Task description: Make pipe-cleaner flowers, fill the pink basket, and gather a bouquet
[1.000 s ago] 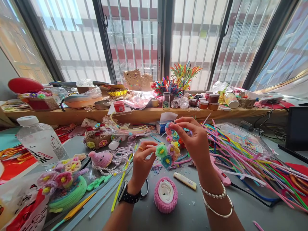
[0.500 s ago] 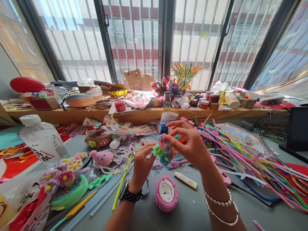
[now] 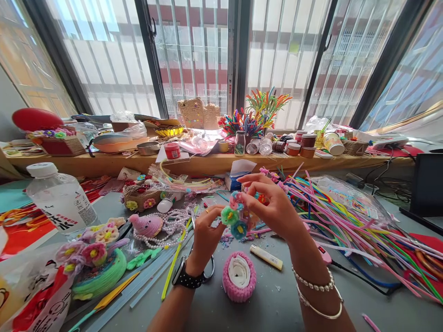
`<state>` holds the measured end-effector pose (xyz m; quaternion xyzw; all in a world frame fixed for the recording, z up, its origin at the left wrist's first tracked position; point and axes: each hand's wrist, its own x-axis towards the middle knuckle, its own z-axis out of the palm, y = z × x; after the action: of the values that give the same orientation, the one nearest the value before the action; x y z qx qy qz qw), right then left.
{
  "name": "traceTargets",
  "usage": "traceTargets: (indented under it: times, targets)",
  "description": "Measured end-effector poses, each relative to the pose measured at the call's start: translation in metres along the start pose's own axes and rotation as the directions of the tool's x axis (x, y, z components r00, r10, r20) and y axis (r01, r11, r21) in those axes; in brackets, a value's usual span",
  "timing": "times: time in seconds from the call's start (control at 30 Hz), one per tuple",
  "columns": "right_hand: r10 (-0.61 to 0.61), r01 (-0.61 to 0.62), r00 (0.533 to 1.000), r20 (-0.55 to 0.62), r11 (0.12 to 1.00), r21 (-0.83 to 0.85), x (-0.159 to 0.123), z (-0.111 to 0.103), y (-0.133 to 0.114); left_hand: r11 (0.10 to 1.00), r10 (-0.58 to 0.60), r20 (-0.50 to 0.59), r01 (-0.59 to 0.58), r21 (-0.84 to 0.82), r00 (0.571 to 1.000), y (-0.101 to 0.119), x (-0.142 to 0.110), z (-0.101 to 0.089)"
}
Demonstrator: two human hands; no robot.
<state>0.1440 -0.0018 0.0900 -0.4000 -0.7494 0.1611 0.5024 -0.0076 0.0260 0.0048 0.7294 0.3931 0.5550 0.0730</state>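
Between my hands, above the grey table, is a cluster of fuzzy pipe-cleaner flowers [image 3: 238,220] in green, blue, pink and other colours. My left hand [image 3: 207,230] pinches the cluster's left side by the green flower. On the upper right, my right hand [image 3: 272,205] has its thumb and fingers closed on the pink flower; its fingertips are partly hidden. Below them stands a round pink fuzzy pot [image 3: 239,295] with a rolled white filling inside. A cream-coloured lighter-like stick [image 3: 266,257] lies to the pot's right, and scissors handles [image 3: 209,269] show behind my left wrist.
A pink glue gun [image 3: 323,254] with a black cord lies right of my right forearm, near a big pile of pipe cleaners [image 3: 349,230]. Clear glue sticks [image 3: 145,276], bead strings [image 3: 176,226] and a water bottle [image 3: 62,203] are on the left. A crowded ledge [image 3: 207,163] runs behind.
My right hand has come down and closer to my left, bringing the pink flower onto the green and blue ones. In the last half second the hands have barely moved.
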Motion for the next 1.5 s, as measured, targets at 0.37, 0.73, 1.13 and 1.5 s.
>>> traceTargets:
  times: [0.37,0.73,1.13,1.5]
  targets:
    - [0.034,-0.020,0.997,-0.071,0.983,0.183,0.002,0.003,0.005,0.995,-0.096,-0.016,0.096,-0.026,0.995,0.005,0.000,0.000]
    - [0.050,-0.068,0.995,0.089,0.976,0.208,0.001,0.001,0.007,0.982,-0.085,0.055,0.093,-0.166,0.995,0.004,0.003,0.001]
    - [-0.030,-0.038,0.978,0.206,0.947,0.320,0.002,0.000,0.017,0.580,-0.312,0.423,0.523,-0.625,0.851,0.010,0.002,-0.002]
    - [0.143,-0.129,0.988,-0.051,0.967,0.220,0.004,0.049,0.027,0.114,-0.458,0.513,0.620,-0.776,0.726,-0.009,0.005,0.003]
